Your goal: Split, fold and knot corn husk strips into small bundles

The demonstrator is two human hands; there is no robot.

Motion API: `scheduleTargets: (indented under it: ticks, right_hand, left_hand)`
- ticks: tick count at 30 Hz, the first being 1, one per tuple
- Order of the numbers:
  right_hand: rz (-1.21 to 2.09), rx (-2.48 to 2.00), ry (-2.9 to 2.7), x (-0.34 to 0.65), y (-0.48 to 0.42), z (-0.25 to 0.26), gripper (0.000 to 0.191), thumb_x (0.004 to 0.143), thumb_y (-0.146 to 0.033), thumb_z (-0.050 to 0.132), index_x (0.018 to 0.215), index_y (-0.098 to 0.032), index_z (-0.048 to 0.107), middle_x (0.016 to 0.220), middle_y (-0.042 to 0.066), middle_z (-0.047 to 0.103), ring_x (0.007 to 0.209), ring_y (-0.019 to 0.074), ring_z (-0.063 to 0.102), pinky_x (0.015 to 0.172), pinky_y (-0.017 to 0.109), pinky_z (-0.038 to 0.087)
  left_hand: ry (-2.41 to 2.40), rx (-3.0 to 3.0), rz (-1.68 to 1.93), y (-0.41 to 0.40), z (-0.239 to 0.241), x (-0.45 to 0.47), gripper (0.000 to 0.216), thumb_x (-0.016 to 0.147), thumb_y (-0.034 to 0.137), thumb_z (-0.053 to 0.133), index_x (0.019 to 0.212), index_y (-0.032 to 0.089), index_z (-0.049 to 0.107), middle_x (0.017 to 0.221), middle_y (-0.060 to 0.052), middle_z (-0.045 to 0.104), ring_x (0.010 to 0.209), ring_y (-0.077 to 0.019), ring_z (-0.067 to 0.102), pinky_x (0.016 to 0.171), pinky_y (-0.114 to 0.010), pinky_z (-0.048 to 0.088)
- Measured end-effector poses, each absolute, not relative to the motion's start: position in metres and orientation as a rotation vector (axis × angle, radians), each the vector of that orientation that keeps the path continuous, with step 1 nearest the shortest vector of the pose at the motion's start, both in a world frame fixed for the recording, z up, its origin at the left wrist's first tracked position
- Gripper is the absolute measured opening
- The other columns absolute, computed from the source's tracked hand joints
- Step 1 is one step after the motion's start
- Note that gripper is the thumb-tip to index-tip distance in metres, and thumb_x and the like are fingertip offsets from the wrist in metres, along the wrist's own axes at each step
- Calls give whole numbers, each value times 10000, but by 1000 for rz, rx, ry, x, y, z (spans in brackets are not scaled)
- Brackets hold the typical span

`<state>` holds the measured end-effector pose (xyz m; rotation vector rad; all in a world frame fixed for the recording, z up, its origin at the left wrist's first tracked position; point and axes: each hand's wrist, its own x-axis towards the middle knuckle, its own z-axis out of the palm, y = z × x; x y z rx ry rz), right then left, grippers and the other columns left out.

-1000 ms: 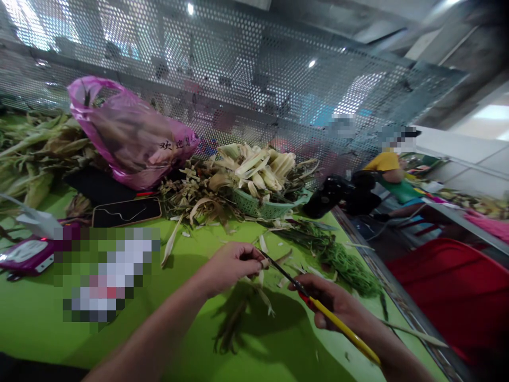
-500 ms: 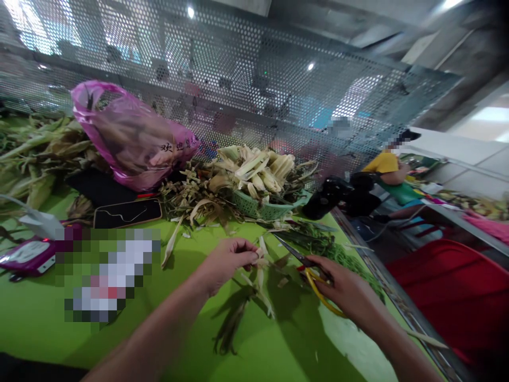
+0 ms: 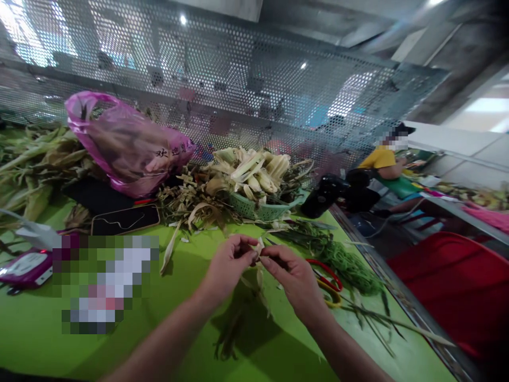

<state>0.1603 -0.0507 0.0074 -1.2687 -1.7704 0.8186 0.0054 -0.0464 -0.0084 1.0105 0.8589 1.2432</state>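
Both my hands meet above the green table (image 3: 47, 345). My left hand (image 3: 228, 262) pinches a small pale husked corn piece (image 3: 259, 248) between thumb and fingers. My right hand (image 3: 294, 278) grips the same piece from the right, fingers closed on it. Loose husk strips (image 3: 260, 281) hang below the piece. Red-and-yellow handled scissors (image 3: 330, 284) lie on the table just right of my right hand, not held.
A green basket (image 3: 258, 209) heaped with pale husked corn stands behind. A pink plastic bag (image 3: 127, 146), a dark phone (image 3: 125, 218), corn stalks (image 3: 32, 164) and husk litter lie left. Green trimmings (image 3: 345, 265) lie right. Perforated metal screen behind; a person in yellow sits far right.
My right hand has put the scissors down on the table and moved left to grip the corn piece that my left hand holds.
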Motion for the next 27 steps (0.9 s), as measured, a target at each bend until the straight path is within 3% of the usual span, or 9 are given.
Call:
scheduleTargets:
  ticks: [6, 11, 17, 22, 27]
  right_hand:
    - [996, -1229, -1496, 154, -50, 0, 207, 764, -383, 683, 760, -177, 663, 755, 23, 624, 733, 171, 547, 677, 283, 434]
    - [1044, -1248, -1430, 156, -45, 5, 200, 741, -363, 694, 786, -171, 661, 758, 24, 639, 721, 164, 554, 691, 290, 446]
    - [981, -1211, -1409, 177, -33, 12, 153, 798, -334, 623, 856, -192, 614, 776, 14, 636, 705, 146, 585, 701, 290, 477]
    - [1071, -1185, -1372, 194, -32, 6, 154, 796, -326, 640, 872, -198, 601, 773, 13, 647, 682, 154, 629, 686, 306, 513]
    - [1047, -1219, -1474, 197, -34, 5, 167, 809, -332, 629, 895, -189, 616, 762, 11, 631, 644, 137, 617, 636, 272, 506]
  left_hand:
    - [948, 1173, 1266, -50, -10, 9, 265, 776, 168, 599, 1040, 173, 575, 723, 4, 573, 708, -122, 549, 662, -240, 424]
    - [1004, 1287, 1180, -47, -15, 5, 306, 786, 210, 575, 1088, 179, 535, 826, -34, 636, 787, -159, 593, 709, -278, 441]
    - [1309, 1917, 785, -47, -12, -14, 122, 707, 180, 552, 800, 198, 627, 804, -54, 640, 756, -208, 554, 687, -327, 377]
    - [1206, 2091, 564, -55, -9, -14, 242, 614, 324, 683, 820, 201, 652, 838, -67, 626, 824, -257, 541, 744, -356, 368]
    - [1222, 2068, 497, -58, -15, -4, 172, 648, 239, 626, 809, 196, 669, 855, -82, 637, 827, -260, 555, 743, -358, 382]
